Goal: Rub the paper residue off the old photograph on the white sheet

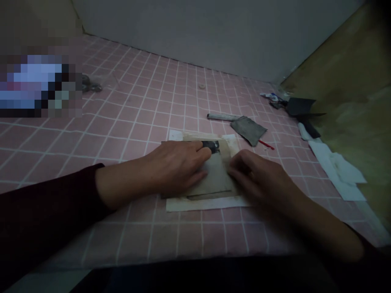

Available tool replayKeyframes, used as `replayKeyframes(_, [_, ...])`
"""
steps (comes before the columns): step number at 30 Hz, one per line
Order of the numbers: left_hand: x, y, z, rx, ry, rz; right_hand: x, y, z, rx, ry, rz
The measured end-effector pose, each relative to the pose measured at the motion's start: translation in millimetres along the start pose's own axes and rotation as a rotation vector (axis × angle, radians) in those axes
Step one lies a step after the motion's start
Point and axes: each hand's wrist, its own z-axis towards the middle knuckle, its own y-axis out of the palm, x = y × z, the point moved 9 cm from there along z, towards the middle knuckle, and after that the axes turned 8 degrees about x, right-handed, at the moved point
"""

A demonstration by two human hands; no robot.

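Observation:
A stack of beige-grey sheets [214, 175] lies on a larger white sheet [180, 205] near the front of the table. My left hand [180, 167] rests palm down over the left part of the stack. Its fingers close around a small dark piece [210, 145], whose far end shows beyond them; the rest is hidden under the hand. At the stack's right edge is my right hand [259, 175], slightly blurred, with its fingers curled together. Whatever is between those fingertips is hidden.
Behind the sheets lie a grey tube [222, 117], a grey cloth-like square [249, 130] and a thin red stick [266, 144]. Dark items [301, 108] and white papers [336, 169] line the right wall. A small round thing [202, 86] sits farther back on the pink checked tablecloth [146, 97].

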Motion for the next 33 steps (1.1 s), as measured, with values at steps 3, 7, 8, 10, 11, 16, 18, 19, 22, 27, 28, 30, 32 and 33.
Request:
replayKeyframes(3, [-0.3,0.3,0.6,-0.005,-0.005,0.004,-6.9,2.8,4.0,-0.006,-0.042,-0.002])
replayKeyframes(7, [-0.4,0.0,0.2,0.0,-0.01,0.001,-20.2,10.6,9.9,-0.018,-0.087,0.041])
replayKeyframes(8, [-0.3,0.0,0.1,0.002,-0.009,0.0,-18.9,10.6,8.6,-0.019,-0.075,0.049])
replayKeyframes(10, [-0.4,0.3,0.2,0.003,-0.007,-0.002,-12.3,8.1,3.5,-0.022,-0.042,0.045])
replayKeyframes(11, [-0.5,0.5,0.3,0.003,-0.006,-0.002,-8.4,6.3,0.9,-0.023,-0.025,0.032])
replayKeyframes(16, [-0.1,0.2,1.0,-0.002,-0.007,-0.008,-9.6,3.7,4.7,0.007,-0.025,-0.005])
replayKeyframes(18, [-0.2,-0.7,0.8,0.003,-0.01,-0.004,-18.2,7.7,9.7,0.003,-0.077,0.007])
replayKeyframes(19, [0.0,-1.2,0.7,0.009,-0.008,-0.001,-20.6,8.9,10.8,0.0,-0.097,0.01])
replayKeyframes(22, [0.5,-1.1,0.6,0.014,0.005,0.001,-15.6,5.8,7.1,0.003,-0.096,0.005])
replayKeyframes(27, [-0.2,1.2,1.2,0.008,0.007,0.002,-6.9,1.7,2.3,-0.016,-0.046,0.004])
replayKeyframes(28, [-0.6,1.4,1.1,0.008,0.002,0.004,-10.6,3.8,4.6,-0.019,-0.061,0.01])
replayKeyframes(30, [-0.8,1.4,0.5,0.008,-0.004,0.001,-19.5,8.7,9.9,-0.013,-0.1,0.036])
replayKeyframes(32, [-0.4,1.3,-0.2,0.01,-0.003,-0.003,-23.3,11.5,12.6,-0.001,-0.121,0.059])
replayKeyframes(33, [-0.4,1.5,-0.5,0.01,-0.004,-0.005,-22.3,11.7,12.0,0.002,-0.121,0.059])
